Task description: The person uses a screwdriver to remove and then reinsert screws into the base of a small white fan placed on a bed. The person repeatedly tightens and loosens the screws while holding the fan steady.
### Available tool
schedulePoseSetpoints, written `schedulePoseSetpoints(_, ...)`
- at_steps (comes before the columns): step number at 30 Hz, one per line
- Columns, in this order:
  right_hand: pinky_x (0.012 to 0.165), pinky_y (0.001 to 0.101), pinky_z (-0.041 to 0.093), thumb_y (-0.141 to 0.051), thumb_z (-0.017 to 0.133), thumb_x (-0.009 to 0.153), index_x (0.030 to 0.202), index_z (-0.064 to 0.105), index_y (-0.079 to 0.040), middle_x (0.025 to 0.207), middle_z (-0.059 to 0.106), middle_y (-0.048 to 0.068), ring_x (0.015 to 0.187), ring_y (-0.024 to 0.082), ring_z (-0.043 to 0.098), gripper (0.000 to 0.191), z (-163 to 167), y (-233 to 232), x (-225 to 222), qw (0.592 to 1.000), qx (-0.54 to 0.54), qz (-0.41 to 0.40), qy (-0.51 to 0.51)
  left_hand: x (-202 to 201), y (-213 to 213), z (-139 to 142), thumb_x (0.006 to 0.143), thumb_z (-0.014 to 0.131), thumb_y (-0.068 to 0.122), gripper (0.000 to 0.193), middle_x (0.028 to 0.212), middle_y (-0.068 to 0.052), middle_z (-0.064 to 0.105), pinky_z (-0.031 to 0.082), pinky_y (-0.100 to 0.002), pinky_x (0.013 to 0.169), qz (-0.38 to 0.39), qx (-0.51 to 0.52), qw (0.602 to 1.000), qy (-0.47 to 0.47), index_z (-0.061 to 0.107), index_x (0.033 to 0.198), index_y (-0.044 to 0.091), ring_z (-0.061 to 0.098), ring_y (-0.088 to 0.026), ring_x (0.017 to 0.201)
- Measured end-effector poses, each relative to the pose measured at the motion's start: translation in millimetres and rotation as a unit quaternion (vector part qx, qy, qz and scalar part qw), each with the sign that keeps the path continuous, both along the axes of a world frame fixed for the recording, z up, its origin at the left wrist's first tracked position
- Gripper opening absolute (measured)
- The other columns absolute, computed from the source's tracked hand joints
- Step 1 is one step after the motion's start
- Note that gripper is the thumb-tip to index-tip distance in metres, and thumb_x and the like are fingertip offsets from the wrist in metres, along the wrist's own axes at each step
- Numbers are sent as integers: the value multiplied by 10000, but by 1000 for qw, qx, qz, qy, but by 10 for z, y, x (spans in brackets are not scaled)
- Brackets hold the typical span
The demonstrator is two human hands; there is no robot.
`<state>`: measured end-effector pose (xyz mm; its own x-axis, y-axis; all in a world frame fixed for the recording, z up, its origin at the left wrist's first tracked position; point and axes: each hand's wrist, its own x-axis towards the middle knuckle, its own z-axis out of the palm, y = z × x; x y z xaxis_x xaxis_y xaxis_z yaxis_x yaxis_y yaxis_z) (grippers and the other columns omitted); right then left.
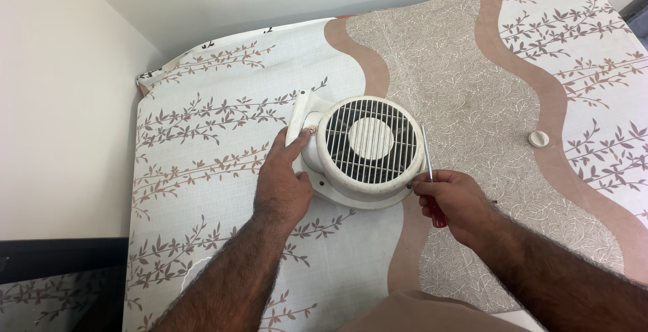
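A white fan heater [361, 151] with a round slatted grille lies face-up near the middle of a bed sheet [223, 122] printed with leafy twigs and wavy tan bands. The left hand [282, 185] rests against the heater's left side, fingers together, thumb up along the casing. The right hand [451, 200] is curled around a screwdriver [428, 163] (red handle, thin metal shaft), fingertips at the grille's lower right rim. A small white round cap [538, 138] sits well apart to the right.
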<state>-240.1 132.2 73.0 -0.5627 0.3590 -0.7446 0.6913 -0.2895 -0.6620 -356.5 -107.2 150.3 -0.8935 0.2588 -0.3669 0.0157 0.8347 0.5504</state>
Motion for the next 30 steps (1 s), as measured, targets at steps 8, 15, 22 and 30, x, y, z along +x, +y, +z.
schedulePoseSetpoints(8, 402, 280, 382, -104, 706, 932, 987, 701, 30, 699, 590, 93, 541, 149, 511, 144, 11, -56, -54, 997, 72, 19, -35, 2, -5, -13, 907, 582, -63, 739, 1658, -61, 212, 441, -346, 1153, -5, 2, 1000, 7, 432, 1554, 262, 340, -230, 1487)
schedulePoseSetpoints(15, 395, 280, 399, -117, 720, 936, 962, 684, 51, 703, 598, 115, 536, 155, 523, 174, 117, -109, -127, 994, 77, 0, -83, 11, -10, 7, 901, 580, -67, 753, 1660, -51, 208, 444, -340, 1150, -3, 2, 1000, 5, 424, 1558, 266, 343, -227, 1486)
schedulePoseSetpoints(22, 430, 284, 406, -124, 739, 931, 926, 678, 35, 712, 609, 119, 562, 155, 526, 170, 199, -134, -157, 988, 88, -1, -127, 9, -1, 15, 911, 566, -62, 754, 1661, -50, 196, 455, -338, 1138, -5, -3, 1000, -1, 408, 1568, 273, 345, -228, 1481)
schedulePoseSetpoints(30, 454, 299, 425, -166, 784, 908, 904, 658, 26, 705, 601, 101, 558, 153, 535, 230, 89, -124, -59, 989, 74, -30, -123, 23, -5, 5, 903, 552, -80, 760, 1659, -38, 218, 453, -331, 1147, -8, -3, 1000, 1, 412, 1564, 267, 352, -217, 1484)
